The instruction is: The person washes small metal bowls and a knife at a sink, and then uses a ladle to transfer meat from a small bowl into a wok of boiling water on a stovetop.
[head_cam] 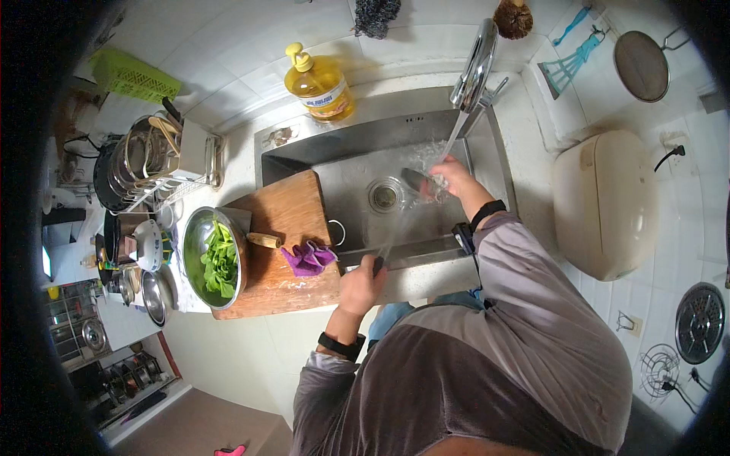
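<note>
My left hand (360,285) is closed around the dark handle of a long utensil, likely a ladle or spatula (412,178), whose metal head lies over the sink. At that head, under running water from the chrome faucet (474,68), is my right hand (450,175); splashing hides its fingers and whether they grip anything. A wooden cutting board (285,211) overlaps the left side of the steel sink (359,171). On the board lie a purple cloth (309,258) and a cleaver with a wooden handle (264,240), its blade partly behind a steel bowl (242,273) of green leaves (219,259).
A yellow pump bottle (320,88) stands behind the sink. Left are a dish rack (165,188) and more metal bowls (155,296). A cream lidded appliance (605,205) sits right. A small black device (463,238) with a cable rests at the sink's front edge.
</note>
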The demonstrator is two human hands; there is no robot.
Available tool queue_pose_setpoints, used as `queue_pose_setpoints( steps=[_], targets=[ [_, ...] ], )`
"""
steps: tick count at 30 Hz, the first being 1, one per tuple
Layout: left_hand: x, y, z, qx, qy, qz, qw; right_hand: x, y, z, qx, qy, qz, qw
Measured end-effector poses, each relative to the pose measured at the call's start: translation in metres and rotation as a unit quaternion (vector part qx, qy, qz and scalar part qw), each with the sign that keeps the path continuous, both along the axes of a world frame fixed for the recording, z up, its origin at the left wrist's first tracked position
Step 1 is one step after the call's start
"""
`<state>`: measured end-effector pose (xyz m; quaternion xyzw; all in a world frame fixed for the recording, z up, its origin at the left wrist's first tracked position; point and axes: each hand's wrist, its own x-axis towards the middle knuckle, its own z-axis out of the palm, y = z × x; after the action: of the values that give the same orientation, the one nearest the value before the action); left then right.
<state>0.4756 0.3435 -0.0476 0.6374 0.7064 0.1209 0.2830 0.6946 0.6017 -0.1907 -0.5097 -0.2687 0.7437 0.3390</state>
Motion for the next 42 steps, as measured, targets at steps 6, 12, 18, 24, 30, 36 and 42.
queue_pose_setpoints(
  steps=[6,12,18,24,30,36,42],
  targets=[
    [-0.021,-0.009,-0.004,0.014,-0.013,0.030,0.999,0.000,-0.002,0.048,-0.035,0.009,0.012,0.999],
    [-0.018,-0.010,-0.003,-0.025,-0.062,0.039,0.997,-0.005,0.006,0.069,-0.003,-0.158,-0.006,0.987],
    [-0.015,-0.007,-0.003,-0.048,-0.058,0.044,0.996,0.020,0.014,0.071,0.026,-0.194,0.003,0.981],
    [-0.011,-0.007,-0.007,-0.028,-0.018,0.032,0.999,0.035,0.035,0.073,0.051,-0.226,-0.147,0.962],
    [-0.011,-0.010,-0.003,-0.052,-0.069,0.055,0.995,0.083,0.094,0.073,0.122,-0.293,-0.126,0.940],
    [-0.016,-0.024,-0.007,-0.048,-0.053,0.045,0.996,0.117,0.150,0.099,0.051,-0.211,-0.076,0.973],
    [-0.012,-0.029,0.007,-0.073,-0.048,0.033,0.996,0.112,0.130,0.127,0.136,-0.268,0.013,0.954]
  ],
)
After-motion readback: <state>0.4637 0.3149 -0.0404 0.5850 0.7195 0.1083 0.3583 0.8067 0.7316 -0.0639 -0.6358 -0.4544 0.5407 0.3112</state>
